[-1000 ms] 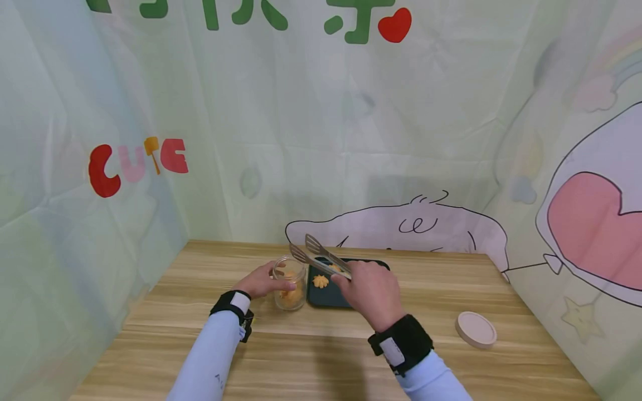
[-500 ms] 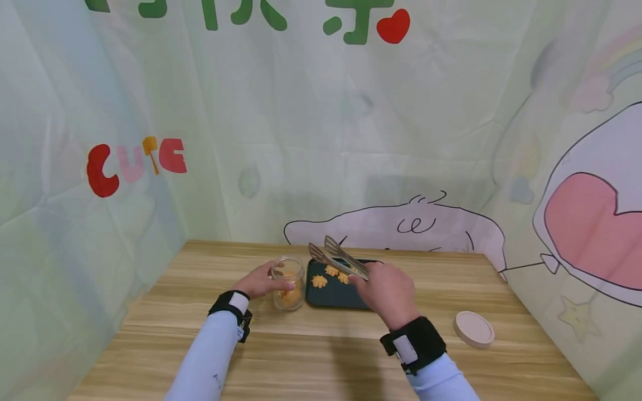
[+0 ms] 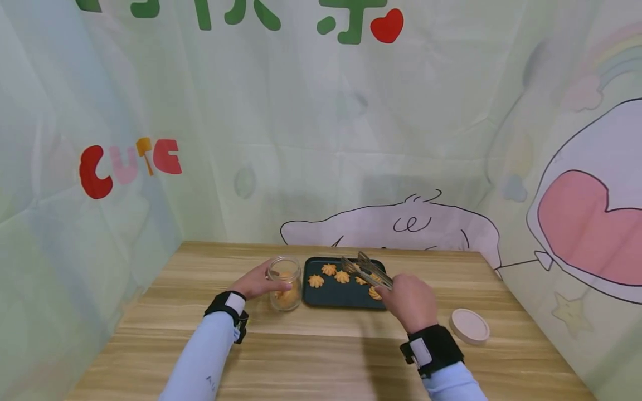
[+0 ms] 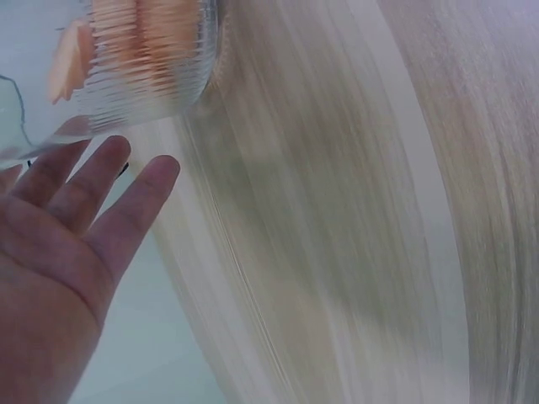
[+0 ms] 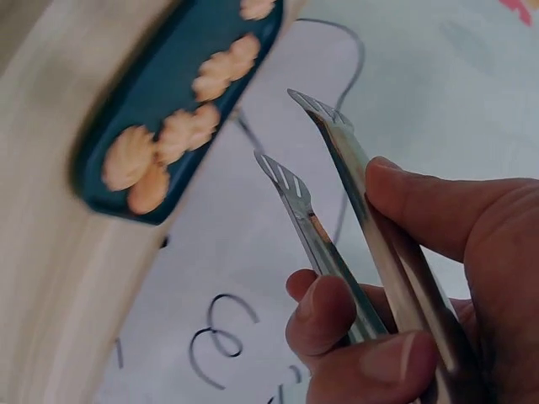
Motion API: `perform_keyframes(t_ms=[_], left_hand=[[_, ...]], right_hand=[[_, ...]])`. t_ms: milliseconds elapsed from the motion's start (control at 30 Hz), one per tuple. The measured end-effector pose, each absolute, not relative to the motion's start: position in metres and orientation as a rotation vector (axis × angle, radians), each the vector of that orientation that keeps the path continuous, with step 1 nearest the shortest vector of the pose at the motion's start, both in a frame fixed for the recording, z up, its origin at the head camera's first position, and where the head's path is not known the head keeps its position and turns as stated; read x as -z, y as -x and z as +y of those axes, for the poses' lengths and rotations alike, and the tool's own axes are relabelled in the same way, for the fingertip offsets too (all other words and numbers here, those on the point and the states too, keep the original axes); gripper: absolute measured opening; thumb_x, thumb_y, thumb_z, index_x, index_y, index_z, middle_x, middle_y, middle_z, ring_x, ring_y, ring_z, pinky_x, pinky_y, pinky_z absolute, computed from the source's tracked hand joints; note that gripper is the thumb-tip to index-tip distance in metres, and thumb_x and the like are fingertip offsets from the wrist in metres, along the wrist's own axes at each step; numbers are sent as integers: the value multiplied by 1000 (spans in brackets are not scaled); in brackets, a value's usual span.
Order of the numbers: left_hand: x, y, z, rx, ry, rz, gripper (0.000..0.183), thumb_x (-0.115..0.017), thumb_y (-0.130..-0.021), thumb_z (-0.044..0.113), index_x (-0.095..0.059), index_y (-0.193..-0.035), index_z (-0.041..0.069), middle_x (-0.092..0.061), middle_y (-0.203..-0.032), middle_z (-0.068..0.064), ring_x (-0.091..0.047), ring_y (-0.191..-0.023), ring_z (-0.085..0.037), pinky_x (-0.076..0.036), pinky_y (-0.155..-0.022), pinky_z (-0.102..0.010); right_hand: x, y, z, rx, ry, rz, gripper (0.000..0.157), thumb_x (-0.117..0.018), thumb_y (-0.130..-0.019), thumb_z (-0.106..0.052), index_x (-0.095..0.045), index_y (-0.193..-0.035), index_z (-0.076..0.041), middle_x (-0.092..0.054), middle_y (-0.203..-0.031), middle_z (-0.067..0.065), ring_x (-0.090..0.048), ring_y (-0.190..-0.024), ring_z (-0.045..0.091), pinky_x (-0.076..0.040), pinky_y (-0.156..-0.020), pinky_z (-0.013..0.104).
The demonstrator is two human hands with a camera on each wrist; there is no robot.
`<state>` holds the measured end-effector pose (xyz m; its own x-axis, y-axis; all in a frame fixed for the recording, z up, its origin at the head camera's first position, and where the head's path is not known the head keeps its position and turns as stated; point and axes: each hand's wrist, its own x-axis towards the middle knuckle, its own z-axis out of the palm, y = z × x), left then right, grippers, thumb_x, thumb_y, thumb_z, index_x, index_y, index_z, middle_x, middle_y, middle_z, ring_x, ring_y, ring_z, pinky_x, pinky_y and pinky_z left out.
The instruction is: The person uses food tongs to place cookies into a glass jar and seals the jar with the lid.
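Note:
My left hand point(image 3: 257, 282) holds a clear glass jar point(image 3: 285, 284) upright on the table, with the thumb across its near side. Cookies point(image 4: 143, 38) lie inside the ribbed jar. My right hand point(image 3: 412, 303) grips metal food tongs point(image 3: 373, 273), whose slotted tips are spread apart with nothing between them. Beneath and beyond the tongs lies a dark tray point(image 3: 326, 301) bearing several flower-shaped cookies point(image 3: 342, 277). At one end of the tray in the right wrist view, cookies point(image 5: 130, 158) lie close together.
A round pale lid point(image 3: 469, 326) lies on the wooden table point(image 3: 301, 356), right of my right hand. A printed fabric backdrop point(image 3: 321, 139) surrounds the table at the back and both sides.
My right hand has carried the tongs rightward and lower, from near the jar to above the tray's right part. More cookies show on the tray. My left hand stays at the jar.

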<state>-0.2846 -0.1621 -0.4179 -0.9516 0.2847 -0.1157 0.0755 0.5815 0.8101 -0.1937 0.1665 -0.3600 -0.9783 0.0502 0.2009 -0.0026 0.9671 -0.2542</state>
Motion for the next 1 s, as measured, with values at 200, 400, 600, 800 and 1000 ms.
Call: perform_keyframes(t_ms=[200, 400, 600, 800, 1000], left_hand=[[421, 286, -159, -1287, -283, 2592, 88, -76, -80, 39, -31, -149, 6, -49, -136, -25, -43, -122, -37, -33, -104, -62], [420, 283, -159, -1296, -275, 2604, 91, -75, -81, 43, -29, -149, 5, -48, -135, -26, -42, -122, -39, -35, -102, -62], [419, 282, -160, -1311, -276, 2610, 93, -74, -82, 45, -25, -151, 8, -46, -140, -25, -39, -126, -40, -33, -103, -62], [422, 286, -160, -1324, -298, 2601, 93, -75, -81, 43, -25, -152, 10, -45, -142, -23, -39, -127, -40, -34, -104, -62], [425, 290, -161, -1309, -309, 2604, 89, -76, -81, 45, -30, -150, 13, -47, -140, -22, -42, -124, -37, -36, -103, -59]], right_hand=[[374, 189, 183, -320, 109, -2922, 46, -71, -84, -38, -55, -52, -10, -48, -49, 2, -46, -45, 20, -34, -37, 33], [384, 181, 195, -211, 128, -2921, 46, -73, -82, -37, -53, -50, -10, -47, -48, 3, -46, -44, 21, -38, -36, 37], [392, 176, 198, -187, 133, -2914, 50, -76, -79, -39, -49, -45, -13, -40, -46, -1, -44, -42, 19, -33, -34, 33], [397, 174, 197, -175, 179, -2977, 51, -71, -84, -40, -51, -49, -10, -39, -47, -1, -44, -43, 19, -30, -35, 31], [404, 174, 197, -219, 183, -2992, 45, -71, -85, -37, -57, -56, -6, -47, -50, 4, -48, -45, 22, -40, -37, 38]])
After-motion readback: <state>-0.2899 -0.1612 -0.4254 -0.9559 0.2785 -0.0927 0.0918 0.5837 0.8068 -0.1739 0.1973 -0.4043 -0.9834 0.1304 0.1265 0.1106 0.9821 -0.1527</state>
